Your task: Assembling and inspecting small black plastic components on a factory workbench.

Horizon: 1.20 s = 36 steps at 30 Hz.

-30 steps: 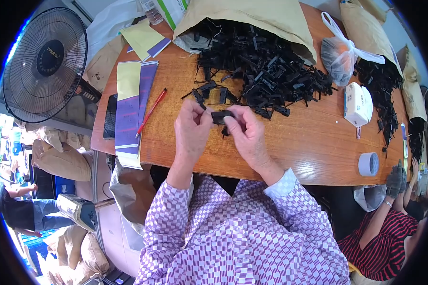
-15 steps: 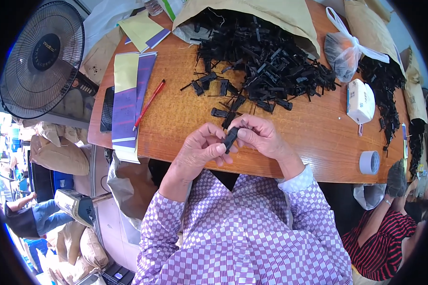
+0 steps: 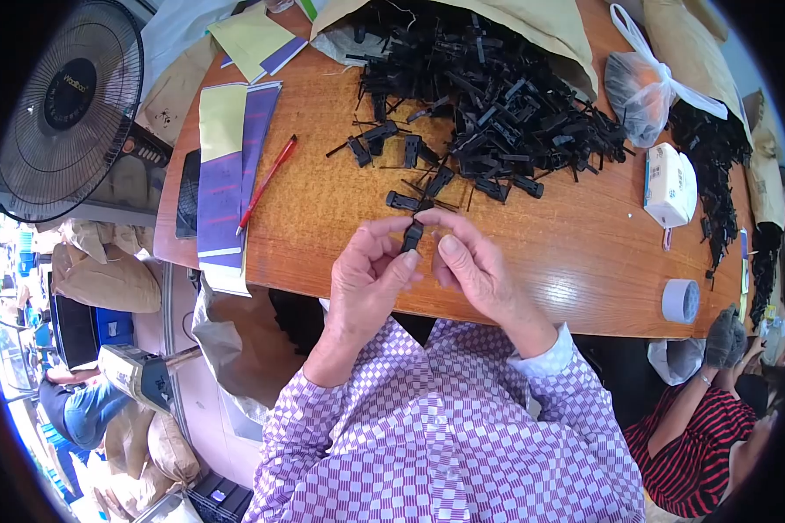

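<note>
A small black plastic part (image 3: 412, 238) is pinched between the thumb and fingers of my left hand (image 3: 366, 277), just above the table's near edge. My right hand (image 3: 480, 275) is beside it, its index fingertip at the top end of the part and its thumb drawn apart from the part. Whatever the curled fingers of that hand cover is hidden. A few loose black parts (image 3: 401, 200) lie just past my fingertips. Behind them spreads a large heap of similar black plastic parts (image 3: 506, 113), spilling from a brown paper sack (image 3: 545, 35).
On the left of the wooden table (image 3: 314, 192) lie a red pen (image 3: 267, 183), purple and yellow paper strips (image 3: 219, 205) and a dark phone (image 3: 187, 196). A tissue pack (image 3: 669, 185), tape roll (image 3: 679, 301) and knotted plastic bag (image 3: 638, 96) stand right. A fan (image 3: 70, 96) is far left; a person in stripes (image 3: 702, 444) sits right.
My right thumb has come off the black part, and its index finger now reaches over the part's top. The part stands more upright in my left hand. The view has shifted slightly.
</note>
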Each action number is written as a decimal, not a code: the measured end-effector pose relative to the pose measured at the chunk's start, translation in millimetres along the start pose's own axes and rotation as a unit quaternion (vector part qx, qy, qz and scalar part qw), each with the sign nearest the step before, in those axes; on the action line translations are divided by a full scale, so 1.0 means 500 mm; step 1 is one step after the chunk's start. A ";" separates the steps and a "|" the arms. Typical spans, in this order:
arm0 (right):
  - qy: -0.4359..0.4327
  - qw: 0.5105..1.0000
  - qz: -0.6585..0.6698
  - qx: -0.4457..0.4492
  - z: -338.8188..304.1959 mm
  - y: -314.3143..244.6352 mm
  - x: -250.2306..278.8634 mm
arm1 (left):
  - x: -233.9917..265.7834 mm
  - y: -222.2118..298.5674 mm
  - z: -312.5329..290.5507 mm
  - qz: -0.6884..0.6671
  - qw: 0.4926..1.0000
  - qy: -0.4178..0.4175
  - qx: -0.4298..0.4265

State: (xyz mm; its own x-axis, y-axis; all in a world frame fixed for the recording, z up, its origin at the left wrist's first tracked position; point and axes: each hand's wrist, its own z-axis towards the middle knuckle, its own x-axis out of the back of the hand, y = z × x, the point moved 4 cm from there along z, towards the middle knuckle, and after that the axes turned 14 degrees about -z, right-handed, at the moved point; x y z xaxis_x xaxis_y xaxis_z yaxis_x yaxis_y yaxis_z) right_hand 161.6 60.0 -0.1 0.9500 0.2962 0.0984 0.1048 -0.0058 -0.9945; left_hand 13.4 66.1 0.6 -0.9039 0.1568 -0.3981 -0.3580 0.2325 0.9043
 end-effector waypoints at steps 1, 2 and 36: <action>0.002 0.999 0.036 -0.012 -0.002 0.004 -0.009 | -0.002 0.004 0.001 0.033 0.999 0.008 -0.036; 0.005 0.997 0.071 -0.024 -0.002 0.007 -0.017 | -0.003 0.000 0.002 0.033 0.999 0.008 -0.035; 0.037 0.998 0.047 -0.010 0.012 0.025 -0.021 | 0.008 0.051 0.007 -0.022 0.997 0.023 -0.077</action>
State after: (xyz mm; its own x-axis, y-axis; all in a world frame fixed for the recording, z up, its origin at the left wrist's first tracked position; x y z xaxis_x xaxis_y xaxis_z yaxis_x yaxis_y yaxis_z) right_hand 151.2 62.5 -13.8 0.9750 0.2219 0.0087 0.0201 -0.0490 -0.9986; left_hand 1.5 75.9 21.7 -0.8953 0.1057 -0.4328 -0.4251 0.0882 0.9008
